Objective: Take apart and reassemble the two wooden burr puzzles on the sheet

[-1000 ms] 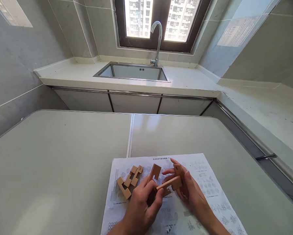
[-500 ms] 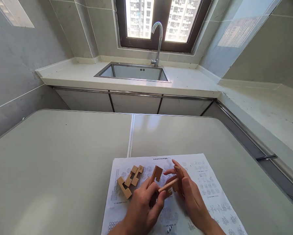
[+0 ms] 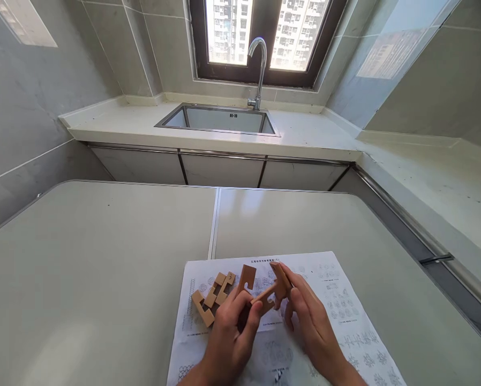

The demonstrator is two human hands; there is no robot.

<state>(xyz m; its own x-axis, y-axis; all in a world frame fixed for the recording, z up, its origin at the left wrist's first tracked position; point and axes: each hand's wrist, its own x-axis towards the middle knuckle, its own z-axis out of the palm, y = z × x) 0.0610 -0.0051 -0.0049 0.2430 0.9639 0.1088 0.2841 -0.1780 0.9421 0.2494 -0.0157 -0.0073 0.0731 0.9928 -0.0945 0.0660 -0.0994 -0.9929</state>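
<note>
Notched wooden puzzle pieces are in both hands, above a printed sheet [image 3: 272,354]. My left hand [image 3: 232,327] is closed on them: one notched piece [image 3: 247,276] stands up from its fingers, and another [image 3: 265,300] points rightward from the fingertips. My right hand [image 3: 310,316] grips a further wooden piece [image 3: 281,280], tilted, which meets the end of the left hand's rightward piece; whether they interlock I cannot tell. Left of my hands, several loose notched pieces lie on the sheet, among them a U-shaped one [image 3: 202,309] and one marked with a digit [image 3: 226,288].
The sheet rests on a pale table [image 3: 104,268] with a seam [image 3: 214,225] down its middle. Beyond the table's far edge is a white counter [image 3: 305,128] with a sink [image 3: 220,122] and a tap [image 3: 260,69] under a window [image 3: 260,37]. Another counter [image 3: 437,177] runs along the right.
Both hands have shifted slightly left with their pieces. The right hand's piece has turned and now shows a broad face, its top leaning left.
</note>
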